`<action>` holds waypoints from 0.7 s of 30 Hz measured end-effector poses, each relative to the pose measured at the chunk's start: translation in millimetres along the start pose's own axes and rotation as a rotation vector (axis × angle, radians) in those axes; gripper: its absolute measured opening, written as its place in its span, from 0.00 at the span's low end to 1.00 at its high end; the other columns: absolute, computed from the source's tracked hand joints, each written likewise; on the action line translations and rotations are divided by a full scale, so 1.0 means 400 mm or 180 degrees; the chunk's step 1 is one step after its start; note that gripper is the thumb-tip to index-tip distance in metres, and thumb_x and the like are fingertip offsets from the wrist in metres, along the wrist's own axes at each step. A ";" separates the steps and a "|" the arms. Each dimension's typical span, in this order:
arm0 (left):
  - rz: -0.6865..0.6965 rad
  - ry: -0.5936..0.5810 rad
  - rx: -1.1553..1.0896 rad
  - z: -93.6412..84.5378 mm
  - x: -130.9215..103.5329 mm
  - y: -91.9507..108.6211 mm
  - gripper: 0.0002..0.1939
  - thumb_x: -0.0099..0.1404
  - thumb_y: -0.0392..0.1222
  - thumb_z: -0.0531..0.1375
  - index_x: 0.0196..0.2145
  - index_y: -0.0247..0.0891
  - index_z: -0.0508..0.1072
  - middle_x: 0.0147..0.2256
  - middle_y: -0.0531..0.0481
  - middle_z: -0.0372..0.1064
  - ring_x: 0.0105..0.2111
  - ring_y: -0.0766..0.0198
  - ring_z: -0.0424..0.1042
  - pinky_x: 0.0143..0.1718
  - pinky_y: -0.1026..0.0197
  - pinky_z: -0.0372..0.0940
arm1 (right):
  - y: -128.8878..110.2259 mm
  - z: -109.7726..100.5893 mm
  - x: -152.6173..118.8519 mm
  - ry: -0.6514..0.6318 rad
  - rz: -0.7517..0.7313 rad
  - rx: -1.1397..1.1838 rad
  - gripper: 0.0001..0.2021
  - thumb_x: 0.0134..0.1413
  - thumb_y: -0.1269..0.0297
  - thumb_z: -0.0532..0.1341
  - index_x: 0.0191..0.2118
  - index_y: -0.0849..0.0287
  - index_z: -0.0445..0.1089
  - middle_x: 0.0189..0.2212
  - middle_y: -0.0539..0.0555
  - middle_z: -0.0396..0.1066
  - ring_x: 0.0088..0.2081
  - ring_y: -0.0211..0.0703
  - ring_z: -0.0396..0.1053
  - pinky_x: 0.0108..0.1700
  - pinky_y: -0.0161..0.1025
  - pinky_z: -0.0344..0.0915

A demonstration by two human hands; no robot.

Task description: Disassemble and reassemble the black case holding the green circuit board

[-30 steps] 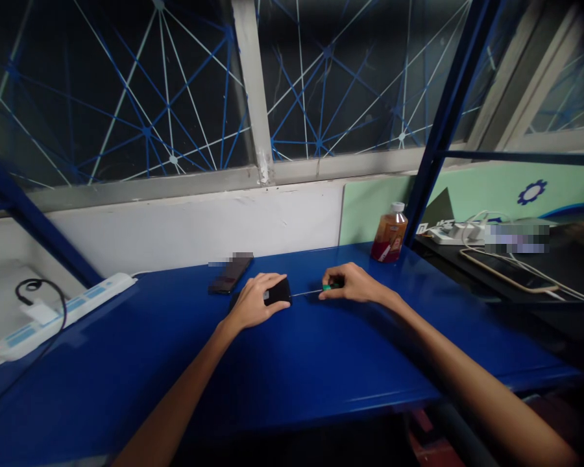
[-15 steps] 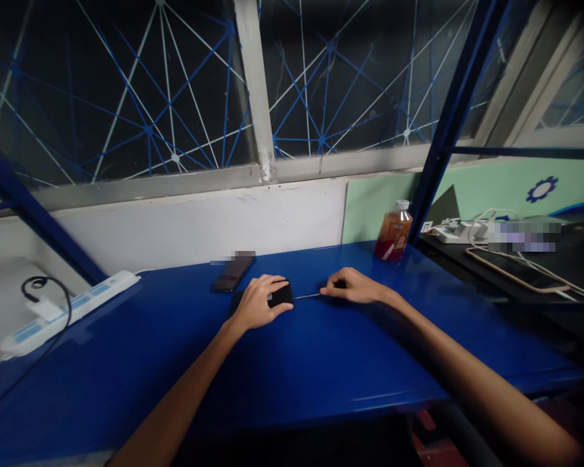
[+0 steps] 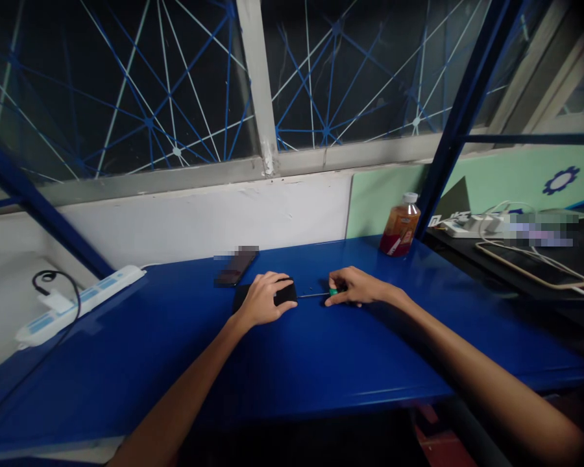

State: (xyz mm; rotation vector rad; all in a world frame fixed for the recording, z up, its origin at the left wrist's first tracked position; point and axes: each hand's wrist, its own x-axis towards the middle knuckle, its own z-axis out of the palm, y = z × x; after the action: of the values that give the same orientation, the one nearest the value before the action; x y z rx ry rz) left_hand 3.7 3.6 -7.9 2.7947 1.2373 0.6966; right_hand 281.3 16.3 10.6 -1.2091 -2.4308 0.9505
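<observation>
My left hand (image 3: 267, 299) grips a flat black box-like object (image 3: 286, 295) on the blue table, with fingers over its far side and the thumb at its near side. Much of the object lies hidden under that hand. Between the fingertips of my right hand (image 3: 353, 285) is the green handle of a screwdriver (image 3: 315, 296). Its thin metal shaft points left, and the tip meets the right end of the black object. Tiny dark bits, perhaps screws (image 3: 311, 288), lie just beyond the shaft.
A dark phone (image 3: 237, 266) rests behind my left hand. At the back right stands a drink bottle (image 3: 400, 226). A white power strip (image 3: 85, 305) with a black cable lies on the left. Another phone (image 3: 530, 263) and white cables occupy the black table to the right.
The screwdriver's green handle now shows between my right fingers, which were closed over it before. My left hand keeps its hold on the black object. The whole view has shifted slightly.
</observation>
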 end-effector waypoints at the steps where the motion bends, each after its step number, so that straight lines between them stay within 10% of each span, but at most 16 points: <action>1: -0.0009 -0.0008 -0.0003 0.000 0.000 0.001 0.23 0.60 0.55 0.60 0.50 0.43 0.71 0.52 0.45 0.68 0.51 0.50 0.65 0.49 0.46 0.58 | -0.002 0.002 0.000 0.0065 -0.0016 -0.0042 0.22 0.42 0.44 0.65 0.31 0.60 0.66 0.21 0.47 0.66 0.20 0.33 0.58 0.23 0.33 0.50; 8: 0.0031 -0.0027 -0.0026 0.000 0.001 -0.001 0.23 0.60 0.54 0.60 0.51 0.43 0.70 0.51 0.44 0.68 0.51 0.49 0.64 0.49 0.46 0.58 | -0.005 -0.005 -0.002 0.0308 -0.0116 -0.0390 0.22 0.56 0.45 0.54 0.31 0.60 0.72 0.21 0.50 0.67 0.22 0.35 0.57 0.26 0.35 0.49; 21: 0.0014 -0.0022 -0.0014 -0.001 0.001 0.002 0.23 0.60 0.55 0.60 0.51 0.43 0.71 0.51 0.44 0.68 0.51 0.49 0.65 0.49 0.46 0.59 | -0.011 -0.010 -0.007 0.0281 -0.0213 -0.0703 0.20 0.45 0.45 0.65 0.33 0.58 0.68 0.23 0.48 0.66 0.24 0.36 0.60 0.26 0.34 0.49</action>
State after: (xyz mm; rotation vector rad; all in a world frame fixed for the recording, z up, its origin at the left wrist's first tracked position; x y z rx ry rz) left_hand 4.5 3.3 -7.3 2.7948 1.2273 0.6883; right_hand 282.3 14.1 16.5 -1.2020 -2.5393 0.6092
